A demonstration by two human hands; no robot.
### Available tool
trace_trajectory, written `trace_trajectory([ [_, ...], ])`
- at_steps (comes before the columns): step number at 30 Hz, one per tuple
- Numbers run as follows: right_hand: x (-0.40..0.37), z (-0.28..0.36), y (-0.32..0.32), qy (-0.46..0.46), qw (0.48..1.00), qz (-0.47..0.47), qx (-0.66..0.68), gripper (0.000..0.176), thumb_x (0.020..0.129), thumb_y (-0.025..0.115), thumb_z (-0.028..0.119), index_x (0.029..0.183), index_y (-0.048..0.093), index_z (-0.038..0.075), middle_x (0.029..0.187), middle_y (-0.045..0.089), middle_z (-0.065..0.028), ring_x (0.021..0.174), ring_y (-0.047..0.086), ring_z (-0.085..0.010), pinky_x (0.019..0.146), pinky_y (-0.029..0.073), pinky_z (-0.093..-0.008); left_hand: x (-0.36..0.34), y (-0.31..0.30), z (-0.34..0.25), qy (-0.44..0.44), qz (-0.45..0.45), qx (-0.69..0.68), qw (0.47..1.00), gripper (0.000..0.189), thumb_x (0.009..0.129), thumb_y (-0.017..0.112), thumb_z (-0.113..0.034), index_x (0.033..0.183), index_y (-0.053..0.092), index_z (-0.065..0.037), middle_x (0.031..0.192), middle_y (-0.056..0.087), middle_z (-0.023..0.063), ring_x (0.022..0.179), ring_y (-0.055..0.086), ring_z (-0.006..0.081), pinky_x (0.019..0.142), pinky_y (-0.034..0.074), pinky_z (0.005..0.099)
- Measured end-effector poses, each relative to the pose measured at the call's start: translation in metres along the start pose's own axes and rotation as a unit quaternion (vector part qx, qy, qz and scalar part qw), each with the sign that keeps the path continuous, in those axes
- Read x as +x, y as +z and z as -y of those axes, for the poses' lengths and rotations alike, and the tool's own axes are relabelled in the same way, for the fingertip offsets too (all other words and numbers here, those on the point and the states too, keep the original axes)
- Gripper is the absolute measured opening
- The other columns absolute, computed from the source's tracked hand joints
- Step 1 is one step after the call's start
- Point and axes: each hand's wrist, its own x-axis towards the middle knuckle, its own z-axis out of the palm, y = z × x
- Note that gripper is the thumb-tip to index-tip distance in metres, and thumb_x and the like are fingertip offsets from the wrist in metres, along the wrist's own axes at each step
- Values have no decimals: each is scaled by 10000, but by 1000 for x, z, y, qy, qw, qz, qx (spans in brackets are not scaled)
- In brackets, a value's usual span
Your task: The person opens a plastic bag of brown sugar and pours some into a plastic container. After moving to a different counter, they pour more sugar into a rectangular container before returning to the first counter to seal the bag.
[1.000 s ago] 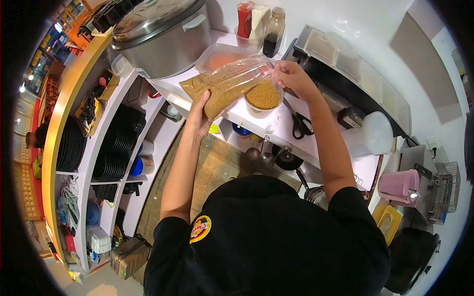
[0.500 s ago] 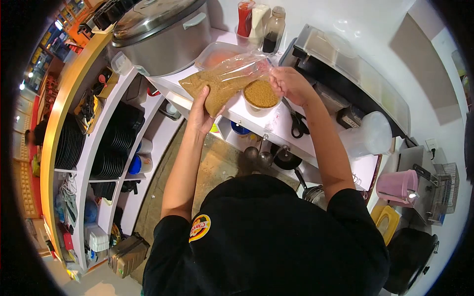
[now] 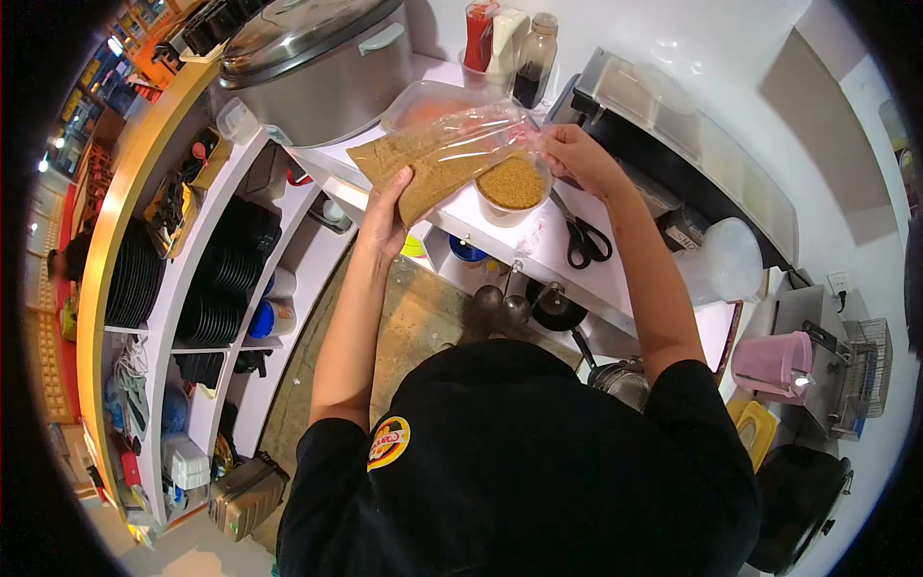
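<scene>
A clear plastic bag [image 3: 423, 168] of brown granules lies tilted between my two hands above the counter. My left hand [image 3: 389, 213] is wrapped round its full lower end, thumb on top. At the bag's loose upper end, my right hand [image 3: 574, 157] pinches the plastic with closed fingers. Just under the bag and beside my right hand stands a white tub [image 3: 508, 213], heaped with similar golden-brown granules [image 3: 511, 183]. Black-handled scissors [image 3: 586, 243] rest on the counter to the right of the tub.
A large steel cooker [image 3: 317, 87] stands at the back left. Sauce bottles [image 3: 532, 62] and a lidded plastic container [image 3: 433, 101] are behind the bag. A long clear-lidded case [image 3: 687, 144] lies to the right. Ladles [image 3: 502, 306] hang below the counter's front edge.
My right hand has moved slightly right and its fingers have closed more tightly on the bag's upper end. My left hand and the tub have hardly moved.
</scene>
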Motion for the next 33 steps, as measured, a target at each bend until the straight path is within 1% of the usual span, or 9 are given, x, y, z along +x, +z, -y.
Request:
trace_trajectory([
  [2,0,2,1,-7,997,-32,-68,178,892,537,169,746,581,78,597,449,71,504,393,-19,464,302,-178,3,0,0,24,3,15,1000,581,822,651,-400,1273,455,-89,1195,560,77,1049,564,200,819,489,360],
  [4,1,2,-2,9,998,-30,-62,148,886,541,168,795,601,67,630,472,63,551,430,-22,508,343,-174,10,-1,-3,76,15,34,996,573,816,667,-357,1259,466,-53,1178,569,90,1043,571,201,838,486,350],
  [7,-3,0,-8,-15,998,-61,-20,143,882,554,176,883,611,45,697,524,37,593,478,-41,536,400,-183,15,-4,-14,64,4,30,998,554,761,745,-217,1200,496,12,1111,602,110,988,599,205,863,487,314],
  [11,-15,-6,-6,-57,998,-28,21,140,848,602,153,917,601,32,734,565,11,607,510,-62,549,430,-206,13,-1,-24,60,-4,83,995,550,735,769,-193,1172,514,22,1091,612,122,971,608,202,860,490,315],
  [14,-4,-30,-14,-63,996,21,-61,156,822,637,137,923,589,28,751,583,-2,625,534,-72,566,442,-212,14,6,-31,71,4,129,989,556,717,783,-180,1160,520,30,1076,621,128,946,619,198,845,498,316],
  [17,-1,-43,-12,-70,997,0,-42,144,813,641,166,875,574,55,739,589,-8,653,535,-67,617,429,-208,13,16,-45,80,17,174,981,564,702,795,-174,1148,526,41,1057,631,135,920,629,196,829,503,313],
  [22,-4,-35,-7,-63,998,13,-3,165,827,651,192,804,540,71,749,617,-12,662,538,-54,592,415,-194,8,27,-68,86,21,241,967,546,691,804,-179,1108,548,63,1030,642,138,904,633,197,816,503,302],
  [29,5,-34,-21,-64,997,43,-9,169,835,643,236,809,557,91,689,579,12,605,521,-58,523,379,-190,14,17,-59,67,18,192,979,560,699,791,-181,1132,531,59,1040,636,142,910,632,199,826,500,310],
  [33,2,-25,-22,-46,996,64,-44,149,839,642,192,800,548,83,758,629,-1,643,527,-41,571,398,-177,12,15,-52,72,21,159,985,538,706,777,-164,1138,531,42,1045,635,136,916,629,201,834,496,311],
])
